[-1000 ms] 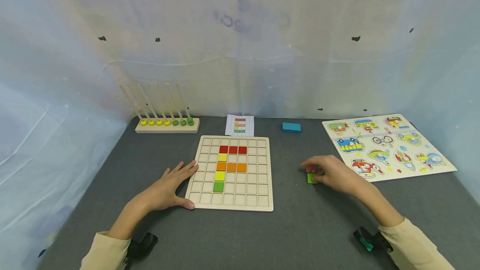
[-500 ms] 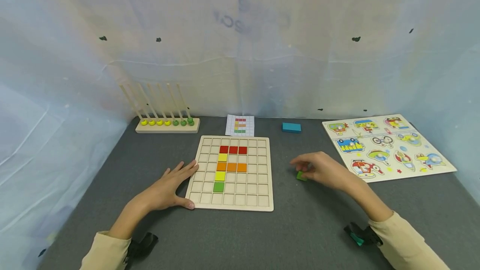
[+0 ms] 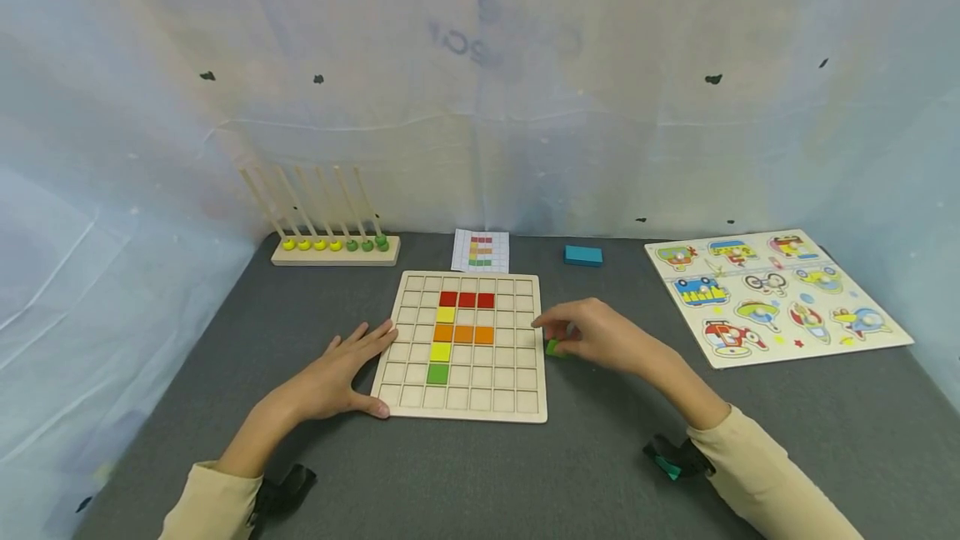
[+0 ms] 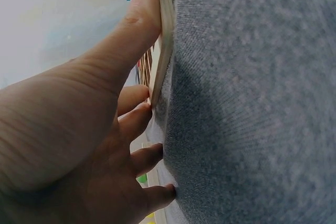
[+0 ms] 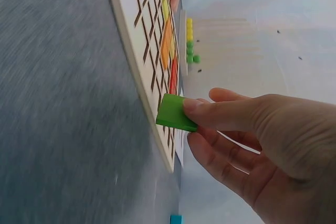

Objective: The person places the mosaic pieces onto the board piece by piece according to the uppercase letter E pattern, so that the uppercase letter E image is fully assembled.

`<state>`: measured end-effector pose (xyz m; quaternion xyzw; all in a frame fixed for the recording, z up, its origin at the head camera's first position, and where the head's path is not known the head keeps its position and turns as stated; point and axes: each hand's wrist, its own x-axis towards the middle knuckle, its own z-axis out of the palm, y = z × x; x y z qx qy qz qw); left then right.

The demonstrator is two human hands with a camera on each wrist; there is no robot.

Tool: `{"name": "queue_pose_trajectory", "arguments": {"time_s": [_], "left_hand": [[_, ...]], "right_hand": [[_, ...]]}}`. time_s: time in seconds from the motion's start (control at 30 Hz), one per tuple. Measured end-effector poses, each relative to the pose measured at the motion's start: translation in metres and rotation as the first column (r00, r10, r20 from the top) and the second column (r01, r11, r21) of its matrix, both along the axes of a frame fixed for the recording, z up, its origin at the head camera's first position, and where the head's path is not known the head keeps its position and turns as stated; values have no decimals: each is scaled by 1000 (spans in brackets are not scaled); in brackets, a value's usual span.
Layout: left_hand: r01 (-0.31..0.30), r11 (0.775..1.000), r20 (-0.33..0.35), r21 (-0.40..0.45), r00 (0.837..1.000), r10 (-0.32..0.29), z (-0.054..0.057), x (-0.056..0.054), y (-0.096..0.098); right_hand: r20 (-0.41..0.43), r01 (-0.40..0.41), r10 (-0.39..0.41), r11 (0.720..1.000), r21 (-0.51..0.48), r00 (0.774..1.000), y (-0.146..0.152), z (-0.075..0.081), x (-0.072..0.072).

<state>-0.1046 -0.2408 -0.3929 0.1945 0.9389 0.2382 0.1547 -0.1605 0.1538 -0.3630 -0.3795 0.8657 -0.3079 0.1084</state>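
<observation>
My right hand [image 3: 600,333] pinches a green square tile [image 5: 174,112] between thumb and fingers, close by the right edge of a wooden grid board [image 3: 517,400]. At the board's left edge rests my left hand [image 3: 330,379], fingers spread and thumb on the lower left corner. Set in the grid are a row of red tiles [image 3: 467,300], a yellow tile [image 3: 446,315], a row of orange tiles [image 3: 463,334], another yellow tile [image 3: 440,352] and a green tile [image 3: 437,374] at the bottom of the left column.
Behind the board lies a paper card [image 3: 480,252] with a printed coloured grid pattern. A blue block [image 3: 582,255] is to its right, a wooden peg stand [image 3: 335,256] with yellow and green beads to its left. A vehicle puzzle board [image 3: 780,298] occupies the right side.
My right hand has lifted the green tile from the table and carried it left to the board's right edge. The left hand stays in place.
</observation>
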Motion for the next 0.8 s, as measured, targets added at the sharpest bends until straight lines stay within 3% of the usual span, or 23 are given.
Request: {"name": "queue_pose_trajectory", "arguments": {"time_s": [0.47, 0.8], "left_hand": [[-3, 1000, 4, -3, 1000, 3, 1, 0, 0], [-2, 1000, 0, -9, 1000, 2, -1, -1, 0]], "right_hand": [[-36, -109, 109, 994, -13, 993, -52, 1, -2], [-5, -171, 171, 985, -21, 985, -92, -4, 0]]}}
